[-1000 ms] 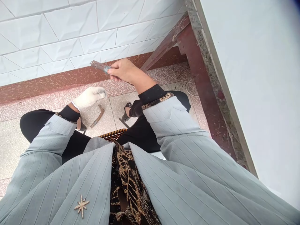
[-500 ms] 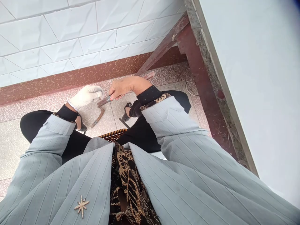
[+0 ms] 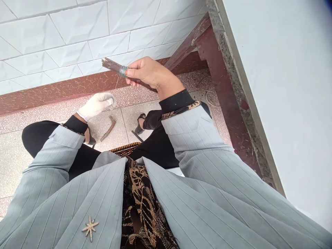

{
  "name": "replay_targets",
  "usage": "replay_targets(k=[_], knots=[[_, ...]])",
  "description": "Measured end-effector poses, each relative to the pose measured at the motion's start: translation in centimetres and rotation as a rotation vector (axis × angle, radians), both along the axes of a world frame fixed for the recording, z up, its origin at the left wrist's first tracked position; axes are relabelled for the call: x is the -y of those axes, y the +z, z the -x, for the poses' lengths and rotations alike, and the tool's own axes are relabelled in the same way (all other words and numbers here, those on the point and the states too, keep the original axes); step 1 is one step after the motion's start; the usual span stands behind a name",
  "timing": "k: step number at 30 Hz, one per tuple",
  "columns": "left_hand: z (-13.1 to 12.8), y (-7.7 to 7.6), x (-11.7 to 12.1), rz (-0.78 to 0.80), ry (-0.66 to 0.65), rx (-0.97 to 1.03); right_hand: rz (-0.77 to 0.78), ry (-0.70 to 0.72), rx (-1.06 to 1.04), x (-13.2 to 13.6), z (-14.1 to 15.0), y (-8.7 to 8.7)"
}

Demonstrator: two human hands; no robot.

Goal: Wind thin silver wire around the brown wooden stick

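My right hand [image 3: 146, 74] is bare and closed around a brown wooden stick [image 3: 111, 65]. The stick has a splintered end pointing left and a band of grey wire [image 3: 123, 71] wound round it beside my thumb. My left hand [image 3: 98, 104], in a white knitted glove, is closed with fingers curled, lower and to the left of the stick. Whether anything small is pinched in it is hidden. Below my left hand, a short curved piece of brown wood [image 3: 108, 128] lies on the floor, its lower end greyish.
A white tiled wall [image 3: 77, 27] with a brown skirting [image 3: 52, 90] runs in front. To the right stands a table with a dark red leg [image 3: 220, 76] and a pale top [image 3: 280, 69]. A woven seat edge [image 3: 126, 149] shows between my legs. A thin cable [image 3: 211, 98] lies near the table leg.
My right hand has lifted the stick up and away from the floor, and its broken end now points up-left. My left hand stays almost in place. The curved wood has not moved.
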State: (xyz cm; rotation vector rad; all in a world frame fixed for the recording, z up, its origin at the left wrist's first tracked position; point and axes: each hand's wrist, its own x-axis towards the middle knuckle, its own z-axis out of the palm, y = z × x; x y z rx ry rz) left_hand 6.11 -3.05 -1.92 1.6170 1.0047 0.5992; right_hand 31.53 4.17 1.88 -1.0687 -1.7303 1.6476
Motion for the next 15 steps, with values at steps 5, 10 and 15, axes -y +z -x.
replay_targets(k=[5, 10, 15], knots=[[-0.6, 0.0, 0.8, 0.103, -0.08, 0.032, -0.155, -0.093, 0.31, -0.3, 2.3, -2.0], [-0.7, 0.0, 0.7, 0.202, -0.09, 0.117, -0.316, 0.251, 0.845, 0.7, 3.1, -1.3], [-0.3, -0.8, 0.7, 0.332, -0.102, 0.147, 0.132, 0.894, 0.733, 1.4, 2.2, 0.3]])
